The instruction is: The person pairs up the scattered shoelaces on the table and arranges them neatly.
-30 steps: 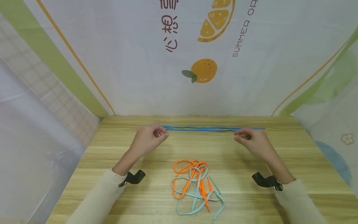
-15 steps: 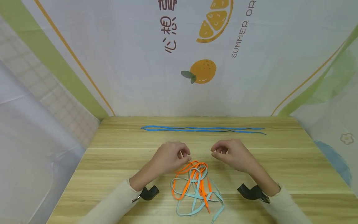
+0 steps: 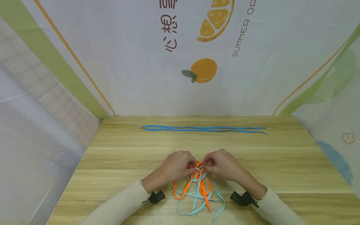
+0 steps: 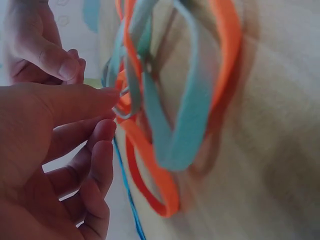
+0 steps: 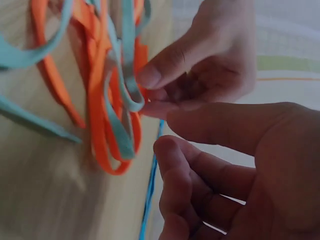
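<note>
A tangled pile of an orange shoelace and a pale blue-green shoelace lies on the wooden table, with both hands at its far end. The left hand has its thumb and fingertips right at the upper loops, bent toward each other. Opposite it, the right hand reaches in from the other side. In the right wrist view, a gap shows between the right thumb and index finger, with no lace between them. The loops stand beside the left thumb there.
A blue shoelace, folded double, stretches lengthwise near the back of the wooden table. Behind the table hangs a white cloth printed with oranges. Side cloths flank both table edges.
Both hands have left the blue shoelace and come toward the wearer and inward, down to the tangled pile. The blue shoelace stays where it was.
</note>
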